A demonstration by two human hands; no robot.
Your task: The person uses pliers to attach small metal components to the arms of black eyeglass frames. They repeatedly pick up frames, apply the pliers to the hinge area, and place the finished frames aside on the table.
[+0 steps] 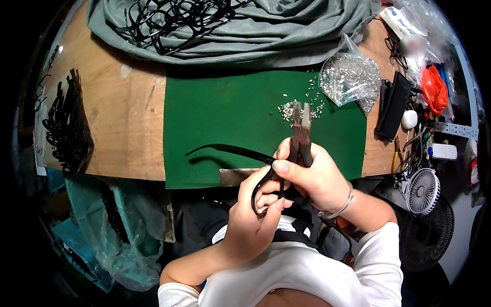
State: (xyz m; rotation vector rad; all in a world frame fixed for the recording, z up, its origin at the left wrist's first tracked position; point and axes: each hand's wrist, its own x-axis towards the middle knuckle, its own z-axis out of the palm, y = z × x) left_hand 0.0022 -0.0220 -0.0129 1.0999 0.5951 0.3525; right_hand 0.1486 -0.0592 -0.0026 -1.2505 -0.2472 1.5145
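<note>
Pliers (pixel 301 136) hover within mat's (pixel 220 107) edges (open room leftward).

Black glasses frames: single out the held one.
The frame in the left hand, stretching over the green mat; the heap on the grey cloth lies untouched.

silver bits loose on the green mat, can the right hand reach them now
Likely yes: the right hand holds pliers that point toward the silver bits, and nothing visible blocks the way.
</note>
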